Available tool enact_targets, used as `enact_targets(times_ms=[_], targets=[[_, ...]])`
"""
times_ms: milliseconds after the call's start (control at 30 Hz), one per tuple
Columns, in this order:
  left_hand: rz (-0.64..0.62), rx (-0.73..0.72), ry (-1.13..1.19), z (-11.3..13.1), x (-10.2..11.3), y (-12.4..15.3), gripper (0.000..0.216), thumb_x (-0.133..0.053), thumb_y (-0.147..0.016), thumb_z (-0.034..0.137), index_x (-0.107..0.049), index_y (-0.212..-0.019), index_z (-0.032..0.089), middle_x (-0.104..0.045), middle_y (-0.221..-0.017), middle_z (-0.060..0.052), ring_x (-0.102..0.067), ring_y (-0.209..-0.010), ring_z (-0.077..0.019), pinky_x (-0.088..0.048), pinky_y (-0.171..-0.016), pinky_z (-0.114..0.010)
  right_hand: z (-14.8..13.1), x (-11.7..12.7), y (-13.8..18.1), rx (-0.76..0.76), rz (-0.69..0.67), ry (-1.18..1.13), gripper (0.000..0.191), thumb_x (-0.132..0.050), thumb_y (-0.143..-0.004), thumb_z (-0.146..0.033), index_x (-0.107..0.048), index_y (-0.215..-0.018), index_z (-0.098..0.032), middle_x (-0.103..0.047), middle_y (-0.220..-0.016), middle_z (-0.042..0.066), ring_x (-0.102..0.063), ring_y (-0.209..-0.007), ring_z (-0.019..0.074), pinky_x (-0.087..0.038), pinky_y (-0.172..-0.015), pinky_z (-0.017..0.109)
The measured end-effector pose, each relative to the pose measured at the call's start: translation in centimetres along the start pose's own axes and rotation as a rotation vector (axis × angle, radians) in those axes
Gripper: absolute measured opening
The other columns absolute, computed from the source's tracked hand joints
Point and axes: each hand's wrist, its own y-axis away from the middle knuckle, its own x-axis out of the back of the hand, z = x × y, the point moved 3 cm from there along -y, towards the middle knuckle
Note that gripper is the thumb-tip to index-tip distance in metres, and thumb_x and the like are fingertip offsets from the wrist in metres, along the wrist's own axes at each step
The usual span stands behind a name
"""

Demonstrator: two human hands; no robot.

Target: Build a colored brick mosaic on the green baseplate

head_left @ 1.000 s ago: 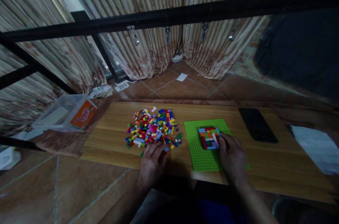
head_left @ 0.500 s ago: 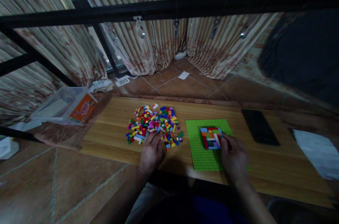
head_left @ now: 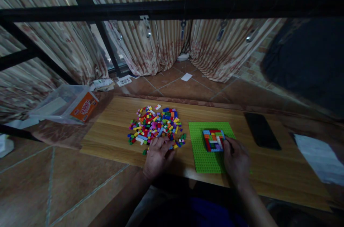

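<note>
A heap of small coloured bricks (head_left: 154, 126) lies on a wooden board (head_left: 249, 169). My left hand (head_left: 158, 155) rests at the near edge of the heap, its fingers spread among the bricks. To the right lies a green baseplate (head_left: 200, 155) carrying a square block of mixed-colour bricks (head_left: 213, 140). My right hand (head_left: 235, 160) lies on the plate's right side, fingertips touching the block's right edge, fingers curled.
A black phone (head_left: 262, 131) lies on the board to the right, a white sheet (head_left: 319, 157) beyond it. A clear plastic box with an orange label (head_left: 67, 103) stands at the left. A black metal bar (head_left: 172, 6) crosses overhead, curtains behind.
My left hand went forward into the heap's near edge, then shifted a little right with fingers spread. My right hand stayed against the brick block.
</note>
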Motion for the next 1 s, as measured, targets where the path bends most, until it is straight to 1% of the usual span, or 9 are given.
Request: enact_targets(times_ms=[100, 167, 267, 500, 700, 833, 1000], targets=[[0.022, 0.012, 0.009, -0.2, 0.0, 0.0, 0.016, -0.063, -0.084, 0.018, -0.069, -0.097, 0.024, -0.068, -0.099, -0.005, -0.061, -0.096, -0.0216, -0.050, -0.086, -0.038, 0.0, -0.1, 0.0, 0.005, -0.007, -0.005, 0.044, -0.041, -0.095, -0.046, -0.068, -0.104, -0.013, -0.070, -0.100, 0.016, -0.063, -0.095, 0.0268, -0.050, -0.089, 0.045], [0.024, 0.020, 0.015, -0.3, -0.1, 0.0, 0.013, -0.062, -0.085, 0.019, -0.070, -0.094, 0.023, -0.069, -0.096, -0.005, -0.062, -0.093, -0.0212, -0.051, -0.084, -0.038, 0.0, -0.1, 0.0, 0.006, -0.011, -0.004, 0.044, -0.041, -0.095, -0.046, -0.068, -0.104, -0.013, -0.070, -0.100, 0.016, -0.063, -0.094, 0.0267, -0.050, -0.089, 0.045], [0.026, 0.042, 0.016, -0.6, -0.3, 0.1, 0.013, -0.061, -0.087, 0.019, -0.070, -0.095, 0.023, -0.070, -0.096, -0.004, -0.063, -0.091, -0.0207, -0.052, -0.083, -0.038, 0.0, 0.0, -0.1, 0.002, -0.005, 0.005, 0.044, -0.041, -0.095, -0.047, -0.069, -0.103, -0.013, -0.070, -0.098, 0.016, -0.063, -0.092, 0.0265, -0.050, -0.088, 0.044], [0.131, 0.080, 0.062, -0.9, -0.1, 0.4, 0.019, -0.056, -0.090, 0.019, -0.067, -0.106, 0.021, -0.067, -0.103, -0.007, -0.065, -0.097, -0.0180, -0.056, -0.087, -0.033, -0.1, 0.0, -0.1, 0.004, 0.009, 0.001, 0.046, -0.042, -0.095, -0.048, -0.069, -0.102, -0.012, -0.070, -0.098, 0.016, -0.063, -0.092, 0.0267, -0.051, -0.087, 0.044], [0.125, 0.133, 0.120, -1.1, 0.2, 0.4, 0.024, -0.052, -0.092, 0.019, -0.064, -0.112, 0.020, -0.064, -0.106, -0.007, -0.065, -0.099, -0.0170, -0.057, -0.089, -0.031, -0.1, 0.0, -0.1, 0.011, 0.003, -0.005, 0.045, -0.041, -0.095, -0.047, -0.069, -0.103, -0.013, -0.070, -0.099, 0.016, -0.063, -0.093, 0.0268, -0.051, -0.087, 0.044], [0.119, 0.147, 0.132, -1.2, 0.2, 0.3, 0.024, -0.050, -0.093, 0.018, -0.065, -0.112, 0.021, -0.062, -0.108, -0.007, -0.064, -0.100, -0.0171, -0.057, -0.089, -0.031, 0.0, -0.1, 0.0, 0.023, 0.005, -0.001, 0.044, -0.042, -0.095, -0.046, -0.069, -0.103, -0.013, -0.070, -0.098, 0.015, -0.063, -0.093, 0.0265, -0.050, -0.088, 0.044], [0.139, 0.126, 0.174, -1.2, 0.3, 0.2, 0.019, -0.050, -0.092, 0.016, -0.063, -0.105, 0.020, -0.062, -0.108, -0.008, -0.063, -0.103, -0.0180, -0.056, -0.091, -0.034, 0.0, 0.0, 0.0, 0.018, 0.009, 0.011, 0.044, -0.041, -0.095, -0.047, -0.069, -0.103, -0.013, -0.070, -0.097, 0.015, -0.063, -0.092, 0.0267, -0.050, -0.087, 0.044]])
